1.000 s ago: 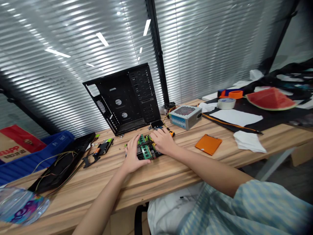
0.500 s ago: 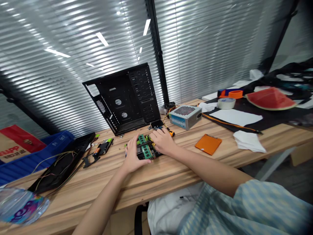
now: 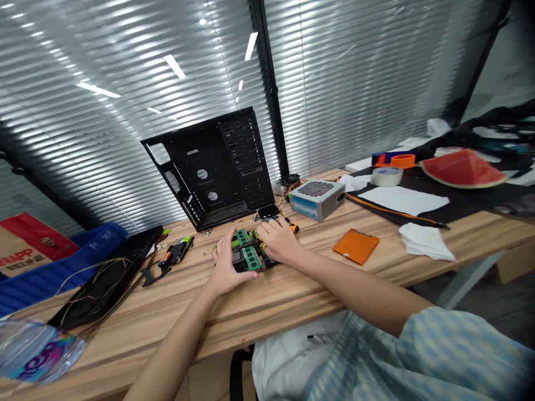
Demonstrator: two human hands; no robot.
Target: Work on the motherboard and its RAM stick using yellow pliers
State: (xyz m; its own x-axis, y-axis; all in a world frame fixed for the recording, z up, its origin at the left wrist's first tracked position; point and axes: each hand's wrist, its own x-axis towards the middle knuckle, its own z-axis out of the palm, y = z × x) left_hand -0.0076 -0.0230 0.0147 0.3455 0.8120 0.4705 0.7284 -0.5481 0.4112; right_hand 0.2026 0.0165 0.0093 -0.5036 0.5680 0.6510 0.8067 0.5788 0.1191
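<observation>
A motherboard (image 3: pixel 239 266) with green and black parts lies on the wooden table in front of me. A green RAM stick (image 3: pixel 252 259) runs across it between my hands. My left hand (image 3: pixel 227 266) grips the board at its left and near side, thumb and fingers apart around it. The fingers of my right hand (image 3: pixel 278 239) are closed at the board's right side, on a slim dark tool (image 3: pixel 251 244) with a yellow part. The tool's tip reaches over the RAM stick; its exact kind is hard to make out.
Behind the board stands an open black computer case (image 3: pixel 209 172). A power supply (image 3: pixel 318 199), a yellow-black screwdriver handle (image 3: pixel 295 228) and an orange square plate (image 3: pixel 356 246) lie to the right. On the left are a blue bin (image 3: pixel 25 289), loose cables and a plastic bottle (image 3: pixel 39 351).
The RAM stick and the tool over it have shifted very slightly. Both hands remain at the board in nearly the same places.
</observation>
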